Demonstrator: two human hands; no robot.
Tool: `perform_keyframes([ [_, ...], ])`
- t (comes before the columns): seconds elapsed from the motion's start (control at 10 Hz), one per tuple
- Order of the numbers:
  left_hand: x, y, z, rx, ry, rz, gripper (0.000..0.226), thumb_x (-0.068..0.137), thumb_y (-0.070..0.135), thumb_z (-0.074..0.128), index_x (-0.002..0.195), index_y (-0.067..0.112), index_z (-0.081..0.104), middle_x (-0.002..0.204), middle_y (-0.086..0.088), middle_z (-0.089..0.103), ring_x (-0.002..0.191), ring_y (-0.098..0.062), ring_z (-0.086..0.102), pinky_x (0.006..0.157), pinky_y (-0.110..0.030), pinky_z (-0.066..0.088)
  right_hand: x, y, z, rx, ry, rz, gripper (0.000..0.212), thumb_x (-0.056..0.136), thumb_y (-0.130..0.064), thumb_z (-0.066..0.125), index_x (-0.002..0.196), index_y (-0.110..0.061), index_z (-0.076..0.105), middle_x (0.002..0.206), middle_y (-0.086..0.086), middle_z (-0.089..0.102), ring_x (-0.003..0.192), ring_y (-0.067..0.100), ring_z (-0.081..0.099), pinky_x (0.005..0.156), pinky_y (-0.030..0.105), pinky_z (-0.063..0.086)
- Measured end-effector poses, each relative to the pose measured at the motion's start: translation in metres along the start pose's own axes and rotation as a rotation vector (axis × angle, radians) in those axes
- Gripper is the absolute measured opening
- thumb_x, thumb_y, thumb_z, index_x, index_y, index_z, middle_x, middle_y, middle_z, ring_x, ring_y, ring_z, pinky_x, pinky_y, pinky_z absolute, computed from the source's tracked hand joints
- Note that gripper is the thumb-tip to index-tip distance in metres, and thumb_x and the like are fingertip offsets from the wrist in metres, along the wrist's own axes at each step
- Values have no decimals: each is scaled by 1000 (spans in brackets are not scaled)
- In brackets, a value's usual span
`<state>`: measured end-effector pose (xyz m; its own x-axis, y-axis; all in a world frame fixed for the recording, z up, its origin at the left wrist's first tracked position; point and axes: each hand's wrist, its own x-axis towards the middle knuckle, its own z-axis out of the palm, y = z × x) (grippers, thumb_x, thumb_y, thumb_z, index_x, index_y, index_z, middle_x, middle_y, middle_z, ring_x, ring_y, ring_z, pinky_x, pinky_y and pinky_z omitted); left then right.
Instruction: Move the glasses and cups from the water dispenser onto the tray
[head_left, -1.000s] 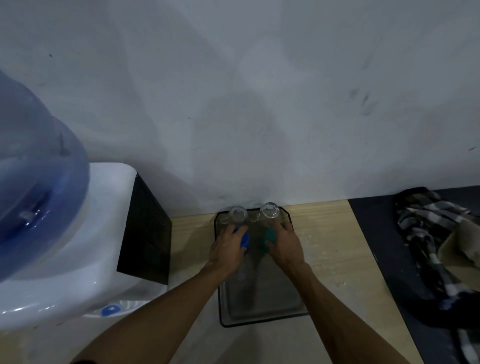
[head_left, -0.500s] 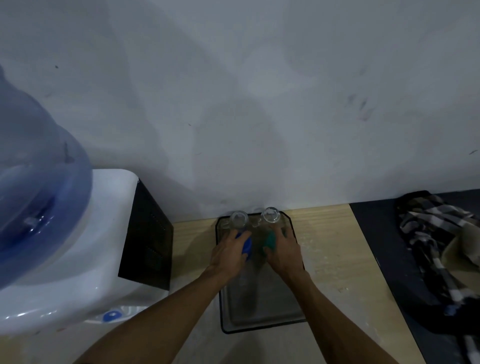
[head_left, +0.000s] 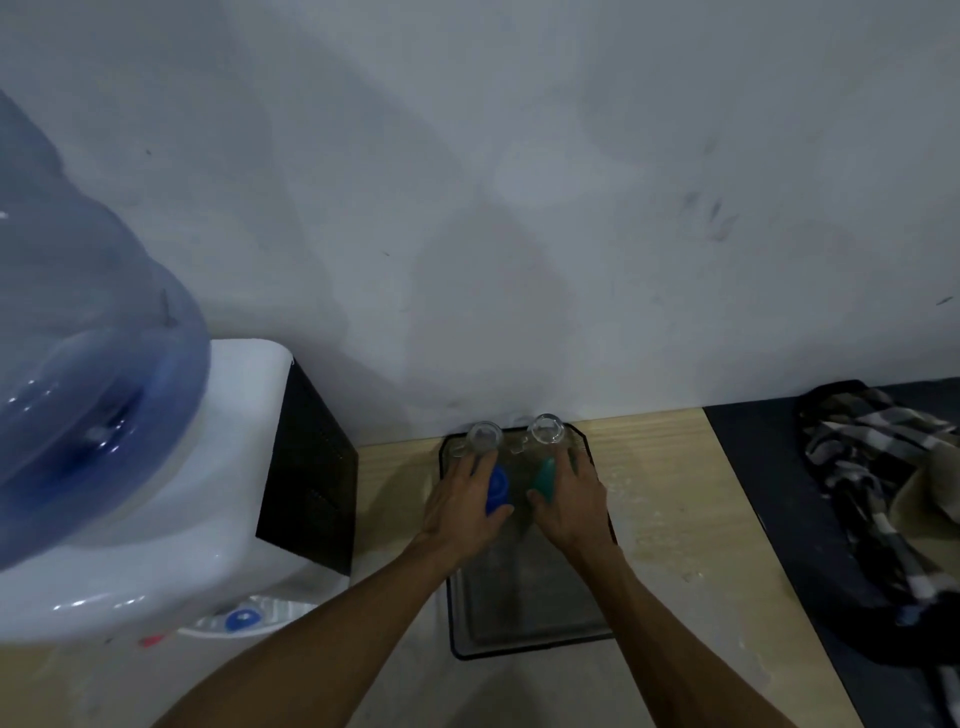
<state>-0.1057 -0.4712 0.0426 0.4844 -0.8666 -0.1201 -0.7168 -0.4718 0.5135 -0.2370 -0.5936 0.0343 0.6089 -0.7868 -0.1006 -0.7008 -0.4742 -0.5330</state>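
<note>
Left hand (head_left: 462, 506) grasps a blue cup (head_left: 498, 484); right hand (head_left: 571, 506) grasps a green cup (head_left: 544, 475). Both are low over the tray (head_left: 530, 631); contact unclear. Two clear glasses (head_left: 484, 435) stand just beyond the fingertips. Placement step; next: release, withdraw without knocking glasses.

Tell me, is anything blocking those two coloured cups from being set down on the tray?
Nothing visible does. The left hand holds the blue cup and the right hand the green cup, both over the tray. Two clear glasses stand at its far edge, just beyond the cups; the near part lies bare.
</note>
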Motion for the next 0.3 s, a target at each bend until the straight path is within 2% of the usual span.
perform_keyframes([
  [0.2,-28,4,-8,-15,89,23,85,82,47,68,154,20,32,153,-6,41,134,-25,45,105,-42,47,-26,-11,-9,13,52,-58,84,83,-30,76,155,-16,35,162,17,33,150,37,30,118,54,31],
  [0.3,-44,4,-6,-29,141,43,81,81,49,65,151,24,34,149,-5,44,130,-26,49,101,-42,49,-37,-12,-7,27,85,-101,84,85,-33,77,155,-15,36,164,18,31,153,38,27,120,56,31],
])
